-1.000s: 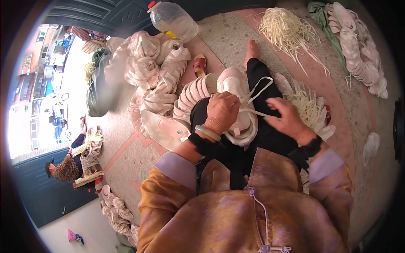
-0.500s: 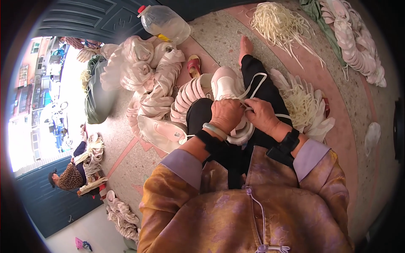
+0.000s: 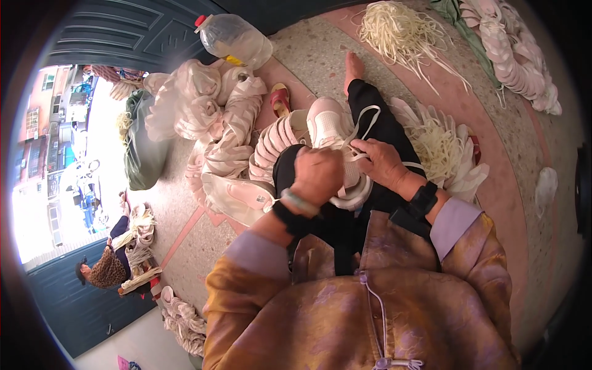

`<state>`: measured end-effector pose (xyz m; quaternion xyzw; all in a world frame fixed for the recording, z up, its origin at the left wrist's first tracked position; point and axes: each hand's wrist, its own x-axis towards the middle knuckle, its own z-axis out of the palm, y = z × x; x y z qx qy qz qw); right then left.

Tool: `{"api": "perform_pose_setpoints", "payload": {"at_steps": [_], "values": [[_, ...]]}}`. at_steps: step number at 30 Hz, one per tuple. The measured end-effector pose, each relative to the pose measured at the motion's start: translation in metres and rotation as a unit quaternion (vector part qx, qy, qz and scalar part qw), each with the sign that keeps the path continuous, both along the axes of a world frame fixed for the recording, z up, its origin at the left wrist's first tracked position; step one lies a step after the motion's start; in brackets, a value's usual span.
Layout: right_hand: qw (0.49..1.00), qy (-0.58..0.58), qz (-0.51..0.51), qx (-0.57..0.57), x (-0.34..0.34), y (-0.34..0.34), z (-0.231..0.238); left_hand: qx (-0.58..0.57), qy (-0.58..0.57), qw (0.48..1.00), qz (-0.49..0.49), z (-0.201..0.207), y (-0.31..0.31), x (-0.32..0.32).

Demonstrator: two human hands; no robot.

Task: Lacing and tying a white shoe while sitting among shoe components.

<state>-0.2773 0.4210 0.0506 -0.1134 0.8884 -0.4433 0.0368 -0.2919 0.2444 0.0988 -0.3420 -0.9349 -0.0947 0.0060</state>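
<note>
A white and pale pink sneaker upper [image 3: 331,123] lies between my legs, its toe pointing away from me. My right hand [image 3: 382,163] pinches a flat white shoelace [image 3: 372,115] at the eyelets; a loop of it rises past my fingers and a length trails over my right leg. My left hand [image 3: 317,176] is curled closed and blurred, just left of the shoe's tongue; what its fingers hold, if anything, is hidden. Beside my left knee rests another pale shoe upper [image 3: 237,196], with a row of stacked uppers [image 3: 274,145] behind it.
Cream laces [image 3: 441,148] lie over more uppers right of my leg. A big lace bundle [image 3: 398,31] is farther off. Heaped uppers [image 3: 203,102], a red sandal [image 3: 280,100] and a plastic jug [image 3: 237,40] stand to the left. Another person [image 3: 108,268] sits far left.
My left hand has drawn back and left from the shoe's lacing, away from my right hand. My right hand stays at the eyelets with the shoelace.
</note>
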Motion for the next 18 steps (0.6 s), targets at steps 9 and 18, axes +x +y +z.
{"api": "perform_pose_setpoints", "payload": {"at_steps": [9,18], "values": [[0.996,0.076,0.017,-0.033,0.011,0.000,-0.002,-0.262,0.002,0.858,0.442,0.070,-0.267,0.069],[0.986,-0.069,-0.063,-0.137,-0.001,-0.005,0.002,-0.043,-0.047,0.940,0.334,0.048,-0.176,0.069]]}}
